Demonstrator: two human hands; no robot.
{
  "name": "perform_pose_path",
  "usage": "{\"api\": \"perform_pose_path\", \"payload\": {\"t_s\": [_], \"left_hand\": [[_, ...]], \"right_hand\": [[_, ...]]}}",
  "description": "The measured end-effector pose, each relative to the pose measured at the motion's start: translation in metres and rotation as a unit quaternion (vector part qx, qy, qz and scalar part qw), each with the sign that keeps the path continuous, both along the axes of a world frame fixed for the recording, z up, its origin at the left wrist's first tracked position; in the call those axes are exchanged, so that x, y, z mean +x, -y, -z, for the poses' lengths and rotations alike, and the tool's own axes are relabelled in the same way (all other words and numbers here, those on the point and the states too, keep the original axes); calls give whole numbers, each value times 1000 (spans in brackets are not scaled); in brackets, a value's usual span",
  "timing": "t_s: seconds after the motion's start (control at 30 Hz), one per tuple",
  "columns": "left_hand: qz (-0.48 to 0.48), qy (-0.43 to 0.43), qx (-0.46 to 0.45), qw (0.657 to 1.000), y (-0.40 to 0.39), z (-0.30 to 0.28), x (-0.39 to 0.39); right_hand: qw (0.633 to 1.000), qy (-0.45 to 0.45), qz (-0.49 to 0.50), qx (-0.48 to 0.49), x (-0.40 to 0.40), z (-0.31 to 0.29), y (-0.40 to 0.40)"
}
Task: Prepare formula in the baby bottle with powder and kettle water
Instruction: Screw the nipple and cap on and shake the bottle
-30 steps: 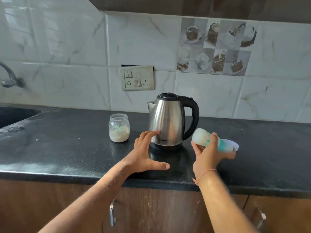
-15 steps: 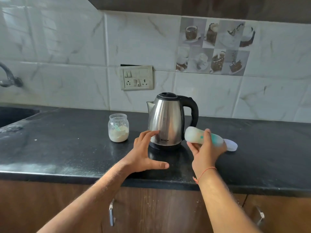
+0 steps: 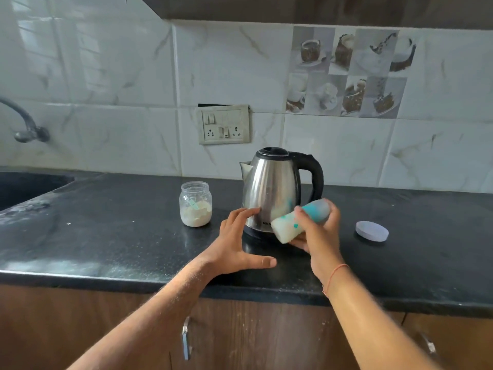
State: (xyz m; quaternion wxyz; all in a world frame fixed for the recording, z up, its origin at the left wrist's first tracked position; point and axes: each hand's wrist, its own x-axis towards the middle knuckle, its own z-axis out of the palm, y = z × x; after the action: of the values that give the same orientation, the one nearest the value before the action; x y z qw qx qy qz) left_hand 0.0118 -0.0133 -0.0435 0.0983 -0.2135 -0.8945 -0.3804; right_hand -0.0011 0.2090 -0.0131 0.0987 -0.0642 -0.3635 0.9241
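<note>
My right hand (image 3: 318, 236) grips a baby bottle (image 3: 290, 225), white with teal markings, tilted on its side with its base toward the lower left, just in front of the steel kettle (image 3: 272, 188). My left hand (image 3: 234, 247) is open with fingers spread; its fingertips touch the kettle's lower left side and the thumb lies along the black counter (image 3: 120, 236). An open glass jar of white powder (image 3: 196, 204) with a small scoop inside stands left of the kettle. The bottle's top end is hidden by my fingers.
A pale round lid (image 3: 371, 231) lies on the counter right of the kettle. A sink (image 3: 24, 188) and tap (image 3: 24, 124) are at the far left. A switch and socket plate (image 3: 224, 124) sits on the tiled wall. Cabinet handles (image 3: 186, 337) hang below the counter edge.
My right hand has swung the bottle leftward and turned it, from beside the kettle's handle to in front of the kettle body, uncovering the round lid. The left hand stays put.
</note>
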Motion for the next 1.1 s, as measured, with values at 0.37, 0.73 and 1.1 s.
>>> {"api": "perform_pose_path", "payload": {"t_s": [0.37, 0.73, 1.1], "left_hand": [[-1, 3, 0, 1000, 0, 1, -3], [-5, -9, -3, 1000, 0, 4, -2], [-5, -12, -2, 1000, -1, 3, -1]], "right_hand": [[988, -28, 148, -38, -5, 14, -18], [991, 5, 90, 97, 2, 7, -5], [989, 11, 43, 144, 3, 10, -5]]}}
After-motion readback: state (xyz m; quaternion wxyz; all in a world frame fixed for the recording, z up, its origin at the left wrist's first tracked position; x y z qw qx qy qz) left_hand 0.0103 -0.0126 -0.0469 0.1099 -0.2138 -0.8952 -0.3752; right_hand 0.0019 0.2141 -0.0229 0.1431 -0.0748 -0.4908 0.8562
